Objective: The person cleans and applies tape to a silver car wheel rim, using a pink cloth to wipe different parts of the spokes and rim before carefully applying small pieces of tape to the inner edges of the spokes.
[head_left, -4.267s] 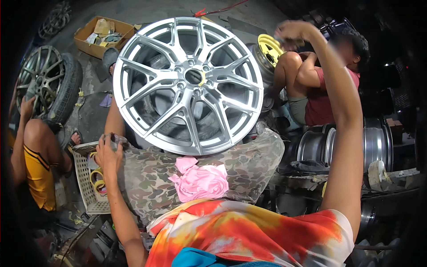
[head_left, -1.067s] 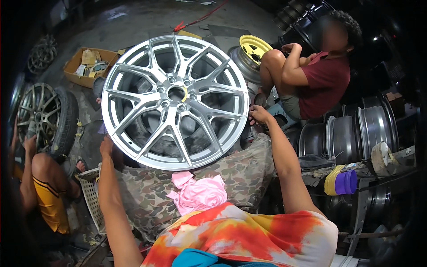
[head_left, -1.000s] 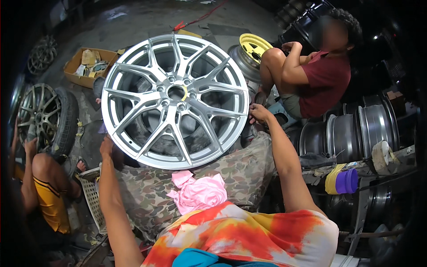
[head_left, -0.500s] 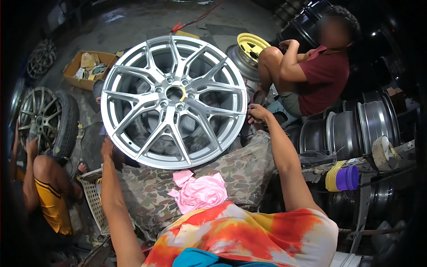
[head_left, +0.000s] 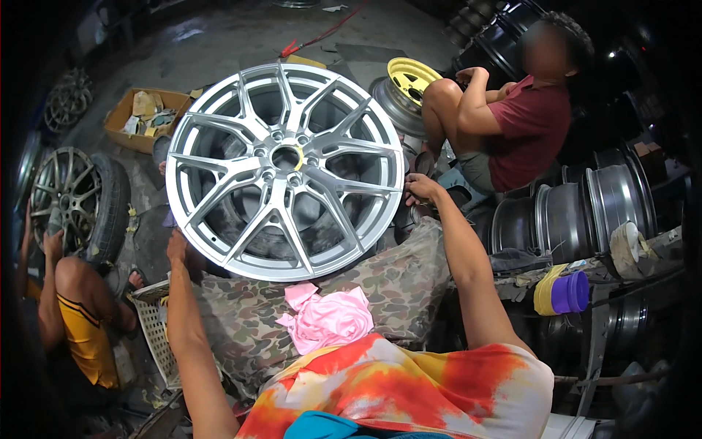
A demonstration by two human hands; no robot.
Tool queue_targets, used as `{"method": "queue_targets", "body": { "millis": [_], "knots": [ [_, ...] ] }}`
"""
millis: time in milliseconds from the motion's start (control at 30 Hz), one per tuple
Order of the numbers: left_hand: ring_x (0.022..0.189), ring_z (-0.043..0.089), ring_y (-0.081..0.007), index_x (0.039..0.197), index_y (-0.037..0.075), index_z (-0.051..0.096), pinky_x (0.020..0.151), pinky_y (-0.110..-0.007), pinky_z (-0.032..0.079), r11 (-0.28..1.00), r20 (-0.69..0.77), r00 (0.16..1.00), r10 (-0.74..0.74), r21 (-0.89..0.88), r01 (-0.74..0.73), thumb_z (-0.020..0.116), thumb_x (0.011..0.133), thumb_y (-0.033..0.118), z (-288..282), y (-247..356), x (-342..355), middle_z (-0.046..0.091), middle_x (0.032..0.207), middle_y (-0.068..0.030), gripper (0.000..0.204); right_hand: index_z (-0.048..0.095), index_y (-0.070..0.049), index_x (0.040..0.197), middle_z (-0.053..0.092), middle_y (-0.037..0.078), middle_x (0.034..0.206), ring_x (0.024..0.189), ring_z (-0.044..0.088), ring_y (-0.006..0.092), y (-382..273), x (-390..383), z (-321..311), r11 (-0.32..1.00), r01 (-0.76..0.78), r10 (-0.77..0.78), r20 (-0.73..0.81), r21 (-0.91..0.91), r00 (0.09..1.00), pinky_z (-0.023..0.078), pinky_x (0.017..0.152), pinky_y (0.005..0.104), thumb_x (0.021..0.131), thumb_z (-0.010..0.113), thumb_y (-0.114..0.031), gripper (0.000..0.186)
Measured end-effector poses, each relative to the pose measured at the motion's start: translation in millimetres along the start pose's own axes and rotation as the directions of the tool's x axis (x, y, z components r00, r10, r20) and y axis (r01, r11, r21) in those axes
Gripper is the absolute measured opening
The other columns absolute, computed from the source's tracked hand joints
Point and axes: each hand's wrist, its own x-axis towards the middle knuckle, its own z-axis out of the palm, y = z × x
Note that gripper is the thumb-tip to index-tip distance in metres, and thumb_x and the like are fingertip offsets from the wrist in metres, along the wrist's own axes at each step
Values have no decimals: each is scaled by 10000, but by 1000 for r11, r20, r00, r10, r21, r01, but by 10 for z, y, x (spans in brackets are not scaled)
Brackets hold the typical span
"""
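A large silver alloy wheel rim (head_left: 275,233) with split spokes and a yellow-edged centre bore lies face up before me, above a camouflage cloth (head_left: 398,274). My left hand (head_left: 177,246) is at its lower left edge, with the fingers partly hidden under the lip. At the right edge, my right hand (head_left: 422,189) has its fingers curled against the rim. Between my forearms, a crumpled pink cloth (head_left: 333,320) rests on the camouflage cloth, close to the wheel's near edge.
On the right a person in a maroon shirt (head_left: 537,124) sits by a yellow-faced wheel (head_left: 411,79). Dark rims (head_left: 567,219) and a purple container (head_left: 570,293) stand nearer. Leftward are a cardboard box (head_left: 139,139), a pale plastic basket (head_left: 155,329), and another person's hand (head_left: 53,243) at a bronze wheel (head_left: 67,194).
The silver wheel's far edge sits slightly lower in the picture and its near edge a touch closer to me. Both hands stay at the same edges.
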Motion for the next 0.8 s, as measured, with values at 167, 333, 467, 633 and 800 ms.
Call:
{"method": "queue_targets", "body": {
  "millis": [167,333,467,633,800],
  "knots": [
    [1301,552,-504,1376,77,533,1080,-581,430,999,28,999,-18,41,17,276,1082,564,7,-11,-6,605,1376,-308,624,593,0,1255,672,131,911,651,744,223,17,0,-15,1000,22,-22,19,-4,1000,488,418,276,1014,565,-124,272],
    [1339,526,-490,1434,88,494,1118,-568,400,997,73,994,-82,13,81,277,1060,627,65,79,37,585,1414,-290,691,593,-4,1290,680,130,926,651,744,215,44,-4,-36,1000,18,-18,13,-10,1000,493,422,279,1019,558,-129,300],
    [1340,529,-485,1457,92,481,1126,-568,394,995,62,994,-95,-7,95,283,1059,612,106,-61,99,588,1413,-286,684,595,-11,1314,683,124,926,651,742,207,-23,-38,-12,999,19,-19,22,-30,1000,494,432,275,1022,546,-131,319],
    [1326,545,-487,1482,113,436,1106,-563,429,996,108,990,-94,20,92,317,1067,517,72,-380,268,564,1444,-285,591,603,-19,1306,681,112,908,646,736,198,-83,-52,50,1000,25,-25,48,-7,999,485,435,265,1023,541,-131,311],
    [1332,541,-488,1487,125,423,1097,-562,442,997,140,988,-69,41,64,322,1067,476,201,-306,285,560,1445,-290,557,592,-37,1193,682,102,909,637,723,186,-69,-70,16,999,10,-9,28,-36,1000,494,454,271,1045,533,-151,195]
  ]
}}
